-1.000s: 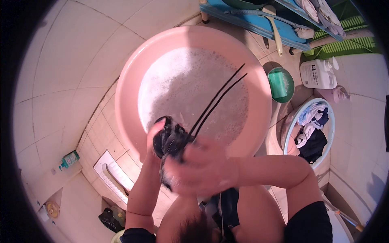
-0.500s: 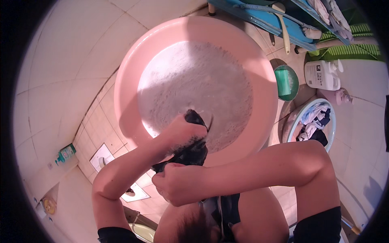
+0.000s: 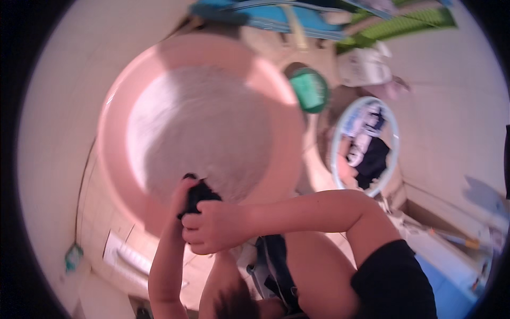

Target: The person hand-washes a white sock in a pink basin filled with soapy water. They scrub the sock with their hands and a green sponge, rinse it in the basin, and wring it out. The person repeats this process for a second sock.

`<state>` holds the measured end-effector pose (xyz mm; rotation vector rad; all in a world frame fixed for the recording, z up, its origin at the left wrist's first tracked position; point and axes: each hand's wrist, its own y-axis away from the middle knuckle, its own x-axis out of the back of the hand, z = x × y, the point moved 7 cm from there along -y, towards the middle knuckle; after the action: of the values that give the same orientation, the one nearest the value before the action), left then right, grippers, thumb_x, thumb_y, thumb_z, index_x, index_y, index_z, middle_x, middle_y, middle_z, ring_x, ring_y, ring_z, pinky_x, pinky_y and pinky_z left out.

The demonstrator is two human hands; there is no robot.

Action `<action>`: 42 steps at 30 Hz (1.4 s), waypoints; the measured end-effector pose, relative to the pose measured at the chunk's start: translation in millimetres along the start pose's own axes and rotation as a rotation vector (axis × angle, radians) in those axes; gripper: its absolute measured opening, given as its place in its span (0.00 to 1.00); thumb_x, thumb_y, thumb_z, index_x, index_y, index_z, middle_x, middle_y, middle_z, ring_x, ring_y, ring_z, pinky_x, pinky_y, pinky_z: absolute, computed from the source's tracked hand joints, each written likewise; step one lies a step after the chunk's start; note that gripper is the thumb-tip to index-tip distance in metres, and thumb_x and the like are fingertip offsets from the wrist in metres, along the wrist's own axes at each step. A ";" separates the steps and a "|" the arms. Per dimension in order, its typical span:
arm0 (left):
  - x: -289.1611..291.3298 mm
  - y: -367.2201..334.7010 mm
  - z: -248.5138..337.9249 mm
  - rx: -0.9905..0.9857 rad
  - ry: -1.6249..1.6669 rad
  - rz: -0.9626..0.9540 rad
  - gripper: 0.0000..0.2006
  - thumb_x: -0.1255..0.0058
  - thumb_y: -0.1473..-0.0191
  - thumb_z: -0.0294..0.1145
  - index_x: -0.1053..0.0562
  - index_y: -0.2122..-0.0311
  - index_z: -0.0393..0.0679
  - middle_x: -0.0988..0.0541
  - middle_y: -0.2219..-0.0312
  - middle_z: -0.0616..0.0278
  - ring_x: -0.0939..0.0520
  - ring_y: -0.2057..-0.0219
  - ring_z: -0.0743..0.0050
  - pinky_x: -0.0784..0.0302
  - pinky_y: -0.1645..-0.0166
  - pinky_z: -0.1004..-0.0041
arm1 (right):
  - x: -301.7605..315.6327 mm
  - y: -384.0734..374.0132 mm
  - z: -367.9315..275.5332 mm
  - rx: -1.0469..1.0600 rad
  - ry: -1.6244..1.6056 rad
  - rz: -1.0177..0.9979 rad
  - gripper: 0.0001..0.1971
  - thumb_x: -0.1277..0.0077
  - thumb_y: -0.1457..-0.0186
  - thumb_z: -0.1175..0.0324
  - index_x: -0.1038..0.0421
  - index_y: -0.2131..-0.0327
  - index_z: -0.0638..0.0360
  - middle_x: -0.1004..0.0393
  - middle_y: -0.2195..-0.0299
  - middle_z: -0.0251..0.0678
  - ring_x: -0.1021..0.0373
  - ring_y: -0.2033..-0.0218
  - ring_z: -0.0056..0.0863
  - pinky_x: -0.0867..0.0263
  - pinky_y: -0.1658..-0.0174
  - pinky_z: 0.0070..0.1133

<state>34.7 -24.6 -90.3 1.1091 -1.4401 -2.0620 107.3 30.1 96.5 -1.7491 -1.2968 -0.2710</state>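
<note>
A bunched black cloth [image 3: 202,194] is in both my hands over the near edge of a large pink basin [image 3: 114,130]. My left hand [image 3: 183,195] is closed around its far end; the fingers are partly hidden behind the cloth. Nearer to me, my right hand [image 3: 217,227] is curled into a fist, gripping the cloth's lower end. Whitish, sudsy water [image 3: 212,122] fills the basin. The picture is blurred by motion, so the kind of garment does not show.
Right of the basin stands a green bowl [image 3: 322,100] holding a pale green block. Beside it are a pale blue-rimmed tub [image 3: 394,146] of mixed clothes and a white pump bottle [image 3: 366,67]. A blue rack [image 3: 260,18] stands at the back.
The view has shifted, so basin and tub appear further left. My hands have drawn closer together, and the cloth between them is more bunched.
</note>
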 end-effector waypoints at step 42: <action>107.9 -100.7 -17.2 -0.380 -0.136 0.452 0.20 0.62 0.58 0.27 0.37 0.56 0.34 0.31 0.62 0.53 0.32 0.57 0.60 0.36 0.51 0.65 | -141.7 124.7 220.7 -1.194 -0.265 -0.369 0.20 0.49 0.62 0.71 0.33 0.60 0.58 0.33 0.60 0.41 0.33 0.63 0.37 0.37 0.59 0.28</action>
<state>-5.7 -69.9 -225.9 0.4513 -1.1542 -1.9863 81.4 103.1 -183.4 -2.5310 -1.8289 -1.2616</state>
